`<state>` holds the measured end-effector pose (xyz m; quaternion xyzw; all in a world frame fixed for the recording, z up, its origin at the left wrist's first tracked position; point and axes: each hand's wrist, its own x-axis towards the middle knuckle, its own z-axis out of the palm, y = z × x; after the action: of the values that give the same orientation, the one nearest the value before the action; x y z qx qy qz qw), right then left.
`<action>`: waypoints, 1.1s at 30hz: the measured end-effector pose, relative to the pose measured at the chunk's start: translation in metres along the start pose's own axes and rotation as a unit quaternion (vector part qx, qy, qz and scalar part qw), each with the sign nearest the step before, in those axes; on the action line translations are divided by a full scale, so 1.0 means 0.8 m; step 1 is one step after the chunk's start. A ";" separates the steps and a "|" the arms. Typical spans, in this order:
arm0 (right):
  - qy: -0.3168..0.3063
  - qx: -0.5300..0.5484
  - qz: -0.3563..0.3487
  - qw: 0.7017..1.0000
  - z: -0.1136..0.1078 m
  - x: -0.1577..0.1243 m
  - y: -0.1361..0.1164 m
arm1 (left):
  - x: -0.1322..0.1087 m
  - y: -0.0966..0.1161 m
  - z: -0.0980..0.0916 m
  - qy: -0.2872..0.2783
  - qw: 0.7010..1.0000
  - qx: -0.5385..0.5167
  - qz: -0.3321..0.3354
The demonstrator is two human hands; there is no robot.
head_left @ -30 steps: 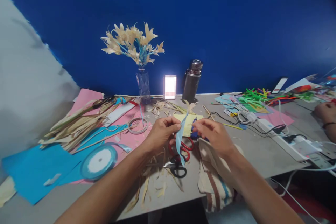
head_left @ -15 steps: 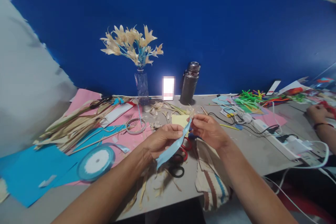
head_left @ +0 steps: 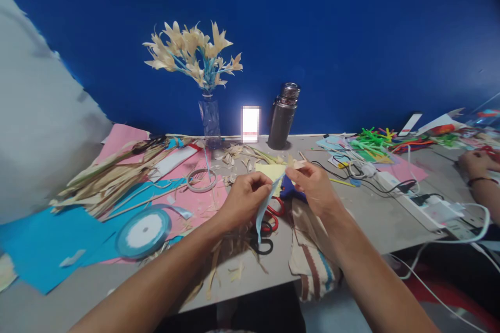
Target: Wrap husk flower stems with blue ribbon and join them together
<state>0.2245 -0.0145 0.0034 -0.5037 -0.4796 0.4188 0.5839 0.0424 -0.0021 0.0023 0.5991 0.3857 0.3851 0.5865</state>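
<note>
Ribbon point(head_left: 263, 208) now steeper, over blk scissors point(head_left: 266, 239), L fingers point(head_left: 264, 190) + R fingers point(head_left: 294, 176) tight on it, blue tool point(head_left: 288, 188) + cloth point(head_left: 312, 263) nr

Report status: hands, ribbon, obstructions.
Left hand pinching light-blue ribbon. Right hand at its upper end. Lower end hangs loose. Red scissor handles, black scissor handles behind it.

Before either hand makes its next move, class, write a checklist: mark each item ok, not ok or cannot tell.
1. Left hand pinching light-blue ribbon: ok.
2. Right hand at the ribbon's upper end: ok.
3. Ribbon's lower end free of both hands: ok.
4. Ribbon apart from black scissor handle: cannot tell, they overlap in view.
5. Tabletop below free of scraps: not ok, dry strips lie there.
</note>
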 end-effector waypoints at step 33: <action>0.001 0.215 0.131 0.968 0.013 -0.025 0.024 | -0.008 0.003 0.001 0.121 0.943 0.218 0.219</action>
<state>0.2101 -0.0295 -0.0184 -0.4250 -0.3078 0.5845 0.6189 0.0402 -0.0081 0.0048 0.7309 0.3875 0.4805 0.2911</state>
